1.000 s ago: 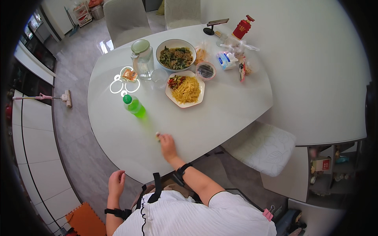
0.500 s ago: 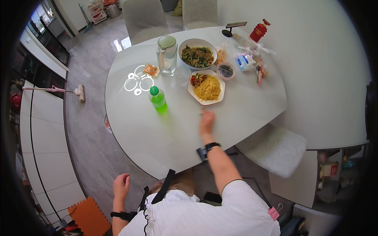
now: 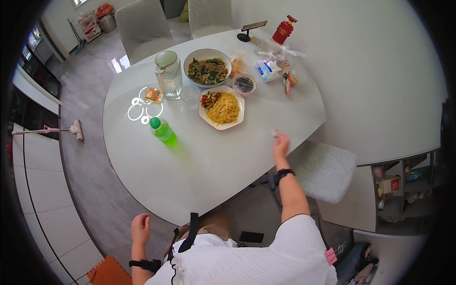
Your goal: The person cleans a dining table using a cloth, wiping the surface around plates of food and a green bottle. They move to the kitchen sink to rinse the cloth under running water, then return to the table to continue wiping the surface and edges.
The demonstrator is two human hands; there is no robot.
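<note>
Already, the plate [image 3: 242,108] and bowl [image 3: 204,54] hold food; the bottle [image 3: 164,133] stands capped. The right hand [image 3: 281,145] pinches a small pale item [image 3: 275,134], not yet released, over the table [image 3: 228,166]; the left hand [image 3: 140,229] curls, contents unclear.

small whitish item [image 3: 275,134] | shape unclear | in right-hand fingers [image 3: 281,138] | over table [image 3: 228,164]

Pink-handled mop [image 3: 77,130] on grey floor [image 3: 85,166]; orange mat [image 3: 110,273] lower left; pale chairs [image 3: 144,24] at top.
</note>
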